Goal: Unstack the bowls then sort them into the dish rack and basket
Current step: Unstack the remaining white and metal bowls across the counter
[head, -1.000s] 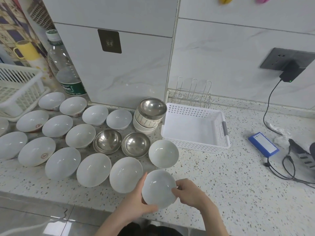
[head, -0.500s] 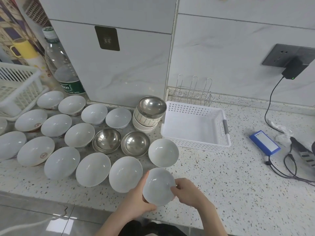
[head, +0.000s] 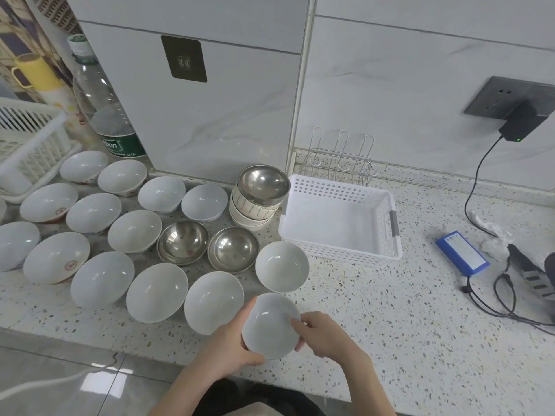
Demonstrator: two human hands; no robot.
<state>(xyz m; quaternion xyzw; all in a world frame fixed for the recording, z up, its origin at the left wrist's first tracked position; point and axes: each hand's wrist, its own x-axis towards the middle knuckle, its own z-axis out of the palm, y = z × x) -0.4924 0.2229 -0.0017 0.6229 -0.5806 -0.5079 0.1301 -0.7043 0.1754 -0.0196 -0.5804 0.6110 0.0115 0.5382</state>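
Both hands [head: 231, 343] [head: 324, 334] gripping white bowl [head: 270, 325] over counter edge [head: 150, 349], bare counter rightward.

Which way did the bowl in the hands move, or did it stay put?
No, it stayed. The held bowl sits just in front of the nearest white bowl on the counter, same as before.

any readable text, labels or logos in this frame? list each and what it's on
"...bon": white letters on the green label of the plastic bottle, start cut off; the small print under it is too blurred to read.
Red marks on several white bowls, e.g.: too blurred to read.
Blue box, pale label: print too small to read.
Nothing readable on the white basket, the wire rack or the held bowl.
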